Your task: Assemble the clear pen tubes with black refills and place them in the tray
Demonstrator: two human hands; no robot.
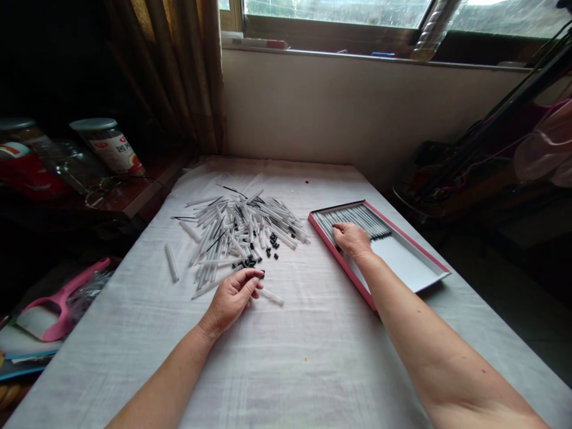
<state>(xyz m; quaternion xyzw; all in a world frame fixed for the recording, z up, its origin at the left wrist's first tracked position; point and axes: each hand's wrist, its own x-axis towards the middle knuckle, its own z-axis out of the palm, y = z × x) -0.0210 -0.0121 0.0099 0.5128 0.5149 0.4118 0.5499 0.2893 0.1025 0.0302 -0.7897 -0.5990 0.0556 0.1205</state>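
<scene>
My left hand is pinched closed, with a small black cap at its fingertips. From under its thumb a white translucent pen barrel sticks out; whether the fingers grip it or it lies on the cloth is unclear. Beyond that hand spreads a loose pile of pen barrels, thin dark refills and black caps. My right hand is closed over the left side of a shallow red-edged box, at a row of pens with black ends. What its fingers hold is hidden.
A pale cloth covers the table. One barrel lies apart on the left. Jars stand on a dark side shelf, above a pink-handled object. Behind are a curtain, a wall and a window sill.
</scene>
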